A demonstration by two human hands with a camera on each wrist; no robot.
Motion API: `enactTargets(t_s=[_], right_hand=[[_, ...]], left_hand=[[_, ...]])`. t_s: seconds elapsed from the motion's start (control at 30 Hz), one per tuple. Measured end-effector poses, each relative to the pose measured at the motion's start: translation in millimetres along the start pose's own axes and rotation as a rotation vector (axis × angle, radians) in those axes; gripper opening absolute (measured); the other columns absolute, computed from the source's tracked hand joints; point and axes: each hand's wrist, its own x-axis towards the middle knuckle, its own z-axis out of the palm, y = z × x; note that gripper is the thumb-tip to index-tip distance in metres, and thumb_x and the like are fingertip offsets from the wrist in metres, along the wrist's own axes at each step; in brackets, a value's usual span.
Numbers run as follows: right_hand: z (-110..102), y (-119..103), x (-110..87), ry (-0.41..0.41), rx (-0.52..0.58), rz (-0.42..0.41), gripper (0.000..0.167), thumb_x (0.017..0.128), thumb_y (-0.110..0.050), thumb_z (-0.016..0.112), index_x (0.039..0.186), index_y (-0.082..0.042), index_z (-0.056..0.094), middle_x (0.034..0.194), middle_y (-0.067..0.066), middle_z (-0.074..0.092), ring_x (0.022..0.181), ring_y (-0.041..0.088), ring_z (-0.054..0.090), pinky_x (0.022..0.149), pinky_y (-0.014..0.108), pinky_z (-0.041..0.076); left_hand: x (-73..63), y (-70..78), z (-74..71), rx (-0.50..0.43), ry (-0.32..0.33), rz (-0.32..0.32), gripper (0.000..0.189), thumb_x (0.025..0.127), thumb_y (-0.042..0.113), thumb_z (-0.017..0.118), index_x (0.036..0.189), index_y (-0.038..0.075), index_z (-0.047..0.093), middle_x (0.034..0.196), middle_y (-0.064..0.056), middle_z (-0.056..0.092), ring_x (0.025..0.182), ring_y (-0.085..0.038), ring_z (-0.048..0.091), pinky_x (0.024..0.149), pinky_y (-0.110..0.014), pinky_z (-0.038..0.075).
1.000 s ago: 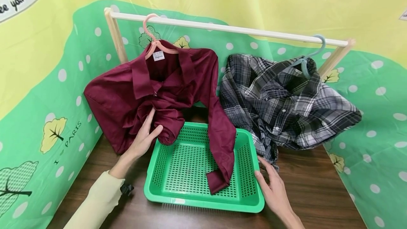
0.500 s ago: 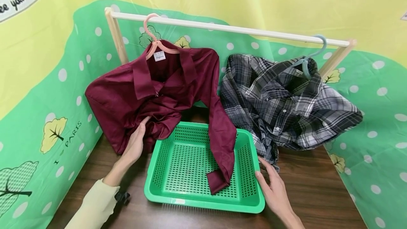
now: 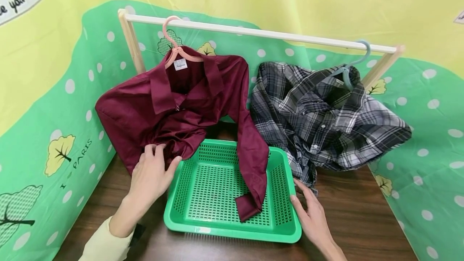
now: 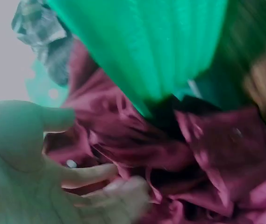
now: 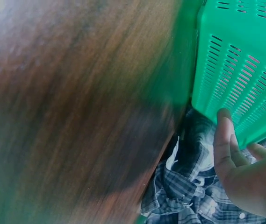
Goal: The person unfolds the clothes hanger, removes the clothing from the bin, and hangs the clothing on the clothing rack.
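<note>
A maroon button-up shirt (image 3: 127,108) hangs on a pink hanger (image 3: 175,47), its lower part bunched and one sleeve draped into a green plastic basket (image 3: 232,233). At the bunched cloth, left of the basket, is my left hand (image 3: 150,176), its thumb spread from the fingers. The left wrist view shows that hand (image 4: 20,163) palm-on, with fingers extended beside the shirt folds (image 4: 137,140), blurred. My right hand (image 3: 311,216) touches the basket's right side near the rim. In the right wrist view, its extended fingers (image 5: 224,144) rest against the slotted basket wall (image 5: 245,79).
A grey plaid shirt (image 3: 319,128) hangs on a blue hanger (image 3: 348,71) at the right, its lower end close behind my right hand. Both hangers hook over the white rail (image 3: 261,31) of a wooden rack. The basket stands on a dark wooden table (image 3: 348,200).
The rolled maroon cloth by my left hand has dropped and loosened. My left hand has come lower and nearer, turning its back to the head camera. My right hand has stayed at the basket.
</note>
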Motion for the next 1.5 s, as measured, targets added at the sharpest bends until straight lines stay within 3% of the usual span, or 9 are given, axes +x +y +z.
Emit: enactTargets(t_s=[0.1, 0.2, 0.27, 0.43, 0.57, 0.77, 1.13, 1.37, 1.5], right_hand=[[-0.1, -0.1, 0.0, 0.004, 0.0, -0.008, 0.051, 0.12, -0.029, 0.058, 0.169, -0.015, 0.051, 0.152, 0.016, 0.067, 0.13, 0.028, 0.068, 0.094, 0.039, 0.064], [0.0, 0.3, -0.7, 0.01, -0.008, -0.013, 0.052, 0.12, -0.028, 0.058, 0.169, -0.013, 0.051, 0.154, 0.017, 0.066, 0.134, 0.037, 0.066, 0.097, 0.047, 0.064], [0.0, 0.3, -1.2, 0.011, -0.005, -0.013, 0.051, 0.12, -0.028, 0.058, 0.169, -0.013, 0.051, 0.154, 0.017, 0.066, 0.133, 0.029, 0.067, 0.096, 0.044, 0.064], [0.3, 0.8, -1.6, 0.009, 0.014, -0.014, 0.05, 0.119, -0.028, 0.06, 0.168, -0.017, 0.053, 0.149, 0.015, 0.069, 0.124, 0.0, 0.061, 0.087, 0.028, 0.063], [0.7, 1.2, -1.5, 0.007, 0.003, -0.011, 0.051, 0.12, -0.029, 0.059, 0.169, -0.017, 0.052, 0.151, 0.014, 0.068, 0.126, 0.014, 0.066, 0.088, 0.03, 0.063], [0.8, 0.8, -1.3, -0.003, -0.006, 0.0, 0.051, 0.12, -0.03, 0.058, 0.169, -0.016, 0.051, 0.152, 0.015, 0.067, 0.129, 0.033, 0.067, 0.09, 0.032, 0.062], [0.2, 1.4, -0.5, -0.001, 0.025, -0.006, 0.05, 0.119, -0.028, 0.06, 0.168, -0.018, 0.053, 0.148, 0.015, 0.069, 0.118, 0.002, 0.065, 0.083, 0.027, 0.061], [-0.4, 1.8, -0.1, -0.019, 0.016, 0.015, 0.05, 0.12, -0.03, 0.057, 0.169, -0.018, 0.051, 0.152, 0.014, 0.067, 0.122, 0.013, 0.067, 0.086, 0.029, 0.062], [-1.0, 2.1, -0.4, -0.023, 0.003, 0.017, 0.051, 0.121, -0.031, 0.057, 0.17, -0.019, 0.051, 0.154, 0.015, 0.066, 0.124, 0.021, 0.068, 0.089, 0.032, 0.062]], left_hand=[[-5.1, 11.9, -2.8, -0.065, -0.018, 0.101, 0.049, 0.112, 0.037, 0.073, 0.141, -0.001, 0.065, 0.131, -0.024, 0.065, 0.11, -0.044, 0.07, 0.085, -0.064, 0.061], [-3.9, 20.0, -1.2, -0.213, -0.149, 0.18, 0.037, 0.112, 0.034, 0.073, 0.137, 0.007, 0.068, 0.122, -0.011, 0.071, 0.103, -0.024, 0.071, 0.088, -0.048, 0.062], [-0.9, 22.0, 3.1, -0.314, -0.257, 0.216, 0.033, 0.113, 0.032, 0.072, 0.138, 0.011, 0.067, 0.121, -0.006, 0.074, 0.102, -0.015, 0.071, 0.091, -0.042, 0.062], [10.6, 16.4, 19.0, -0.456, -0.475, 0.298, 0.041, 0.117, 0.033, 0.065, 0.151, 0.011, 0.063, 0.139, -0.011, 0.076, 0.125, -0.029, 0.076, 0.109, -0.049, 0.062], [23.0, 9.4, 28.4, -0.457, -0.565, 0.36, 0.051, 0.117, 0.037, 0.063, 0.162, 0.013, 0.058, 0.163, -0.014, 0.064, 0.146, -0.042, 0.065, 0.119, -0.063, 0.054], [40.3, -1.7, 36.5, -0.375, -0.494, 0.431, 0.054, 0.118, 0.031, 0.062, 0.166, 0.007, 0.054, 0.17, -0.017, 0.058, 0.159, -0.041, 0.053, 0.125, -0.066, 0.047], [63.8, -26.7, 49.8, -0.545, -0.303, 0.34, 0.061, 0.119, 0.03, 0.06, 0.175, 0.013, 0.042, 0.181, -0.019, 0.041, 0.165, -0.046, 0.042, 0.129, -0.069, 0.04], [97.1, -89.1, 97.4, -0.762, -0.297, 0.183, 0.071, 0.116, 0.074, 0.034, 0.177, 0.036, 0.036, 0.184, -0.006, 0.039, 0.169, -0.039, 0.038, 0.136, -0.063, 0.032], [108.6, -117.9, 121.1, -0.944, -0.344, 0.12, 0.091, 0.111, 0.084, 0.026, 0.18, 0.025, 0.03, 0.187, -0.015, 0.029, 0.173, -0.043, 0.027, 0.14, -0.053, 0.029]])
